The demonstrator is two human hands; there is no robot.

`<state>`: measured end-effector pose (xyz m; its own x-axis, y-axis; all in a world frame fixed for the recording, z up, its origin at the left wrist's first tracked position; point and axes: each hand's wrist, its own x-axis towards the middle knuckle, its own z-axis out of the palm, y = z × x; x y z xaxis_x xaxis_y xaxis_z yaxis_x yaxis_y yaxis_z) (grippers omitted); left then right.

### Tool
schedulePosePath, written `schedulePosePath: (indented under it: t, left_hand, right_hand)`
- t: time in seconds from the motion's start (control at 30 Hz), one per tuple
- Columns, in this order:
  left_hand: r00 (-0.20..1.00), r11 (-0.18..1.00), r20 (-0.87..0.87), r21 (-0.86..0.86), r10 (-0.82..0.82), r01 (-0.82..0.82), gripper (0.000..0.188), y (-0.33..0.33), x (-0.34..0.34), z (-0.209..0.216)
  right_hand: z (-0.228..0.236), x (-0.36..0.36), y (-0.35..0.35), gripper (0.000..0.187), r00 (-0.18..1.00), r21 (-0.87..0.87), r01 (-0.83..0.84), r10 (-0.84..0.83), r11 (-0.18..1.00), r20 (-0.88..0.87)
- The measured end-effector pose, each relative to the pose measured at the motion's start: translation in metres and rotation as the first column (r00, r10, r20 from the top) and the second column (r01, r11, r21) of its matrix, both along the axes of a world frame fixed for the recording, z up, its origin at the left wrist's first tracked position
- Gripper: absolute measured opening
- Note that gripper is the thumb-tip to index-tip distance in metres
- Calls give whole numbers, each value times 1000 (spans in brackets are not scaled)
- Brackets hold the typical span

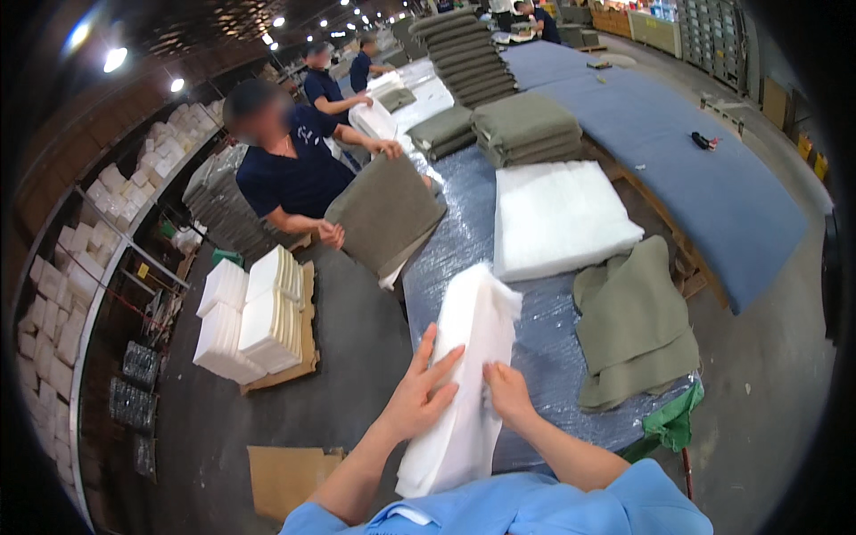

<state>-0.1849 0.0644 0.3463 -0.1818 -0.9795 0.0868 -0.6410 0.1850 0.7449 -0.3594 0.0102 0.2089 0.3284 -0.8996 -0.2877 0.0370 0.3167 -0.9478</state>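
Note:
A long white padding piece [470, 330], folded lengthwise, lies tilted before me at the near edge of the plastic-covered table [539, 325]. My left hand [421, 392] rests against its left side with the fingers spread. On the other side my right hand [506, 392] is closed on the padding's edge, fingers curled in. Just beyond lies a stack of white padding sheets [562, 218]. To the right, olive-green fabric covers [635, 325] lie flat in a loose, overlapping pile.
Folded green cushions [524, 129] are stacked farther back, near a taller stack [461, 58]. A co-worker [294, 169] at the left holds a green cover [385, 214]. White foam blocks [259, 312] stand on cardboard on the floor. A long blue-topped table [660, 134] runs along the right.

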Motion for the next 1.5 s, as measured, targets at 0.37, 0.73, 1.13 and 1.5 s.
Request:
schedulePosePath:
  t: [0.37, 0.73, 1.13, 1.5]
  left_hand:
    - [991, 995, 105, -45, -88, 93, 76, 9, -18, 0]
    - [998, 996, -12, 53, 67, -66, 97, 63, -11, 5]
    - [870, 878, 216, -299, 443, -373, 24, 88, -41, 17]
    - [890, 906, 351, -400, 291, -139, 14, 81, -59, 14]
  right_hand:
    - [71, -11, 1, 23, 1000, -422, 2, 0, 906, 5]
    - [42, -43, 31, 24, 973, -152, -46, 78, 987, 215]
    - [68, -20, 39, 47, 914, -206, -212, 269, 955, 303]
    - [79, -4, 24, 48, 956, -267, -285, 292, 920, -15]
